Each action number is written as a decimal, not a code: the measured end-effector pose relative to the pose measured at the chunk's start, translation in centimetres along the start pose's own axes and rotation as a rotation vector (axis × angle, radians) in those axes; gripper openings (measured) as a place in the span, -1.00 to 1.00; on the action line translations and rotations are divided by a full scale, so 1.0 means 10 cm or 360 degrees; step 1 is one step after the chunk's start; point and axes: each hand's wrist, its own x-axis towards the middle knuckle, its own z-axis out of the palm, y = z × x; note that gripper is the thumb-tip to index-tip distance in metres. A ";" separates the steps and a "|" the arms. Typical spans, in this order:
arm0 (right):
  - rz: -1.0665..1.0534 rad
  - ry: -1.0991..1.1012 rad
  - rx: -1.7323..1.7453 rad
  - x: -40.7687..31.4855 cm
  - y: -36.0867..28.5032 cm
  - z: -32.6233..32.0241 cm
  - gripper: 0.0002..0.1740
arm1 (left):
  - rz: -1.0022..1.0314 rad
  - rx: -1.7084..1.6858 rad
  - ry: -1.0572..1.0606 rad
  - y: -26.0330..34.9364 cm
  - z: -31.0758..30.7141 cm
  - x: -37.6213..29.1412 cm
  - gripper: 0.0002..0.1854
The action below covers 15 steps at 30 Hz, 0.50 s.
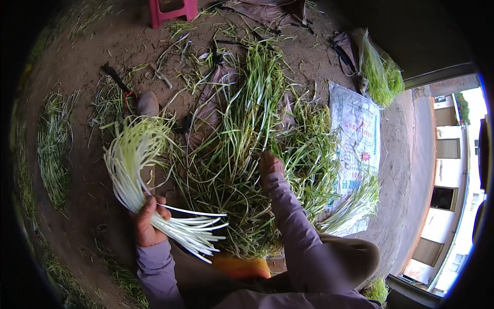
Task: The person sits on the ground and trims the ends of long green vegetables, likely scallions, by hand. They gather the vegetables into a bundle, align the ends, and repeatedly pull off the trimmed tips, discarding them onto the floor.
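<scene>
A thick bunch of pale green and white leafy stalks [135, 162] is gripped around its lower stems by my left hand [152, 222], the white ends pointing right and the leaves up and left. My right hand [271, 164] reaches onto the big heap of long green stalks [247, 201] in front of me. Its fingers are bent at the stalks, and a pale stem shows just above them; whether they are closed on it I cannot tell. Longer green stalks [262, 73] lie across the heap's far side, over a brownish cloth [210, 98].
On the right, a printed woven plastic sack [353, 127] lies flat, with a pale bunch [355, 204] on its near end. A bagged bunch [380, 73] is beyond it. A pink plastic stool [173, 13] stands at the top. Another pile [54, 150] lies at the left.
</scene>
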 end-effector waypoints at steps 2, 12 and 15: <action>0.0193 -0.0047 -0.0045 0.25 -0.11 0.07 -0.71 | -0.0067 -0.0032 -0.0070 -0.02 0.05 -0.01 -0.58; 0.0571 -0.0221 -0.0166 0.55 -0.08 0.43 -0.58 | -0.0246 0.0085 -0.0041 -0.19 0.24 -0.02 -0.67; 0.0506 -0.0242 0.0021 0.56 -0.07 0.42 -0.58 | -0.0277 0.0130 -0.0045 -0.25 0.18 -0.04 -0.68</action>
